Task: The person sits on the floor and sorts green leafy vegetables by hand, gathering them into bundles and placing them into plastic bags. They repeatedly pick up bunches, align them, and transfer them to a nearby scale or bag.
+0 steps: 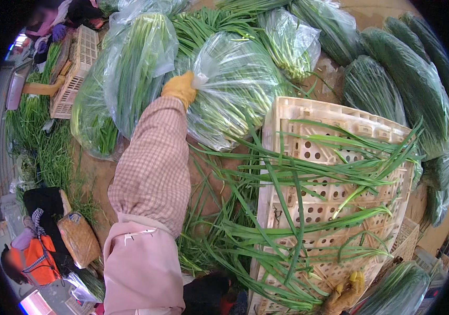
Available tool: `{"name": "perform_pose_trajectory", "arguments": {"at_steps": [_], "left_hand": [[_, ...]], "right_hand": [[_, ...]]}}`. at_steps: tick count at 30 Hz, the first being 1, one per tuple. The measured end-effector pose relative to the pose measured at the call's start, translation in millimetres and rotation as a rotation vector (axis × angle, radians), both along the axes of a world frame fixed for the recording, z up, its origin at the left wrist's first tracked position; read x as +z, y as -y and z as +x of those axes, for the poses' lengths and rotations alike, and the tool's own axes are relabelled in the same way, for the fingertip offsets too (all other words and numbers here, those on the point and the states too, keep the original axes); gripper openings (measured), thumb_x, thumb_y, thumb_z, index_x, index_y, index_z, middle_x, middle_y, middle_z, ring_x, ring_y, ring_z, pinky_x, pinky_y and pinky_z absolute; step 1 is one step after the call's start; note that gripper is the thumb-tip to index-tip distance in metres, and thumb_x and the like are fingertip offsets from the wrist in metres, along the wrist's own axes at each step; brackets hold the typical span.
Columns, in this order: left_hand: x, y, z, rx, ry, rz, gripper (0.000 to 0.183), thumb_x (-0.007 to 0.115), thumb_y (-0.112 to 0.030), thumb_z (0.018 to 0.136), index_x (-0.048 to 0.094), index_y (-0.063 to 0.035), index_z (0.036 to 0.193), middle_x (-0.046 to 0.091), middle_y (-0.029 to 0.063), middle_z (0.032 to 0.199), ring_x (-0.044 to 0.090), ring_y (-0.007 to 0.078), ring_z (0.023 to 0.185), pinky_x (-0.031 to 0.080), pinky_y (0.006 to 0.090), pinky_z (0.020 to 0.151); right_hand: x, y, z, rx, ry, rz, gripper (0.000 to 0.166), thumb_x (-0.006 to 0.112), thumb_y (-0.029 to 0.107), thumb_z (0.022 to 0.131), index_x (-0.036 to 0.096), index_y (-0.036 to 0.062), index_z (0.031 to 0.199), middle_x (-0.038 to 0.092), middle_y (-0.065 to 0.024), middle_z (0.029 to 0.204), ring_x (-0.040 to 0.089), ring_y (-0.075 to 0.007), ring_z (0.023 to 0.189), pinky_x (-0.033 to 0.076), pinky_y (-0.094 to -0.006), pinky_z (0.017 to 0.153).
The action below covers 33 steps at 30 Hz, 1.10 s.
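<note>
My left hand (180,89), in a yellow-orange glove, is closed on the gathered neck of a clear plastic bag full of green leafy stalks (236,90). Low at the right, my right hand (344,291), in a stained yellow glove, rests at the lower part of an upturned cream plastic crate (326,232); its fingers are curled, and whether it grips anything is unclear. Loose long green leaves (326,169) lie scattered across the crate and hang over its left side. Another filled bag (140,67) stands just left of my left hand.
Several bagged bundles of greens (409,86) lie at the right and top. Loose greens (51,157) cover the floor at left, near a slatted crate (79,67). A person in an orange vest (39,260) is at lower left; another person's gloved hand (57,84) is at upper left.
</note>
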<state>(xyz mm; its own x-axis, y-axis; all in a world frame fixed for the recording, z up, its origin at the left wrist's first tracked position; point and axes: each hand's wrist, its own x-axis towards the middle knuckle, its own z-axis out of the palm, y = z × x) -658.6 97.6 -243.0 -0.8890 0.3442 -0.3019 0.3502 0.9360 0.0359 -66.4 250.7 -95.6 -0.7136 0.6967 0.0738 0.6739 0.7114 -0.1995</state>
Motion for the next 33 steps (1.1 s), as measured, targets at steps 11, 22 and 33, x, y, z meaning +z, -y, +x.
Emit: {"name": "perform_pose_trajectory", "arguments": {"at_steps": [11,22,33], "left_hand": [[79.7,50.6,61.3,-0.417,0.049,-0.097,0.023,0.052,-0.015,0.078,0.059,-0.0119,0.099,0.062,0.0173,0.089,0.059,0.0353,0.087,0.045,0.0451,0.073],[157.5,124.4,154.0,-0.435,-0.022,-0.171,0.019,0.049,-0.014,0.079,0.059,-0.0110,0.094,0.061,0.0172,0.079,0.060,0.0367,0.076,0.047,0.0463,0.065],[154.3,146.2,174.7,-0.120,0.038,-0.175,0.022,0.044,-0.020,0.082,0.059,-0.0077,0.093,0.060,0.0208,0.092,0.058,0.0376,0.089,0.045,0.0449,0.075]], "right_hand": [[-12.8,-1.7,25.4,-0.079,-0.054,-0.198,0.048,0.046,0.028,0.091,0.040,-0.0067,0.123,0.039,-0.0212,0.123,0.041,-0.0325,0.113,0.034,-0.0401,0.095],[-8.8,-25.3,41.5,0.131,-0.304,-0.213,0.033,0.060,0.021,0.080,0.054,-0.0020,0.104,0.054,-0.0186,0.106,0.048,-0.0334,0.104,0.038,-0.0415,0.089],[96.6,-39.1,-188.5,0.824,-0.352,-0.199,0.037,0.062,0.014,0.077,0.055,0.0040,0.112,0.057,-0.0135,0.111,0.050,-0.0305,0.107,0.036,-0.0408,0.094]]}}
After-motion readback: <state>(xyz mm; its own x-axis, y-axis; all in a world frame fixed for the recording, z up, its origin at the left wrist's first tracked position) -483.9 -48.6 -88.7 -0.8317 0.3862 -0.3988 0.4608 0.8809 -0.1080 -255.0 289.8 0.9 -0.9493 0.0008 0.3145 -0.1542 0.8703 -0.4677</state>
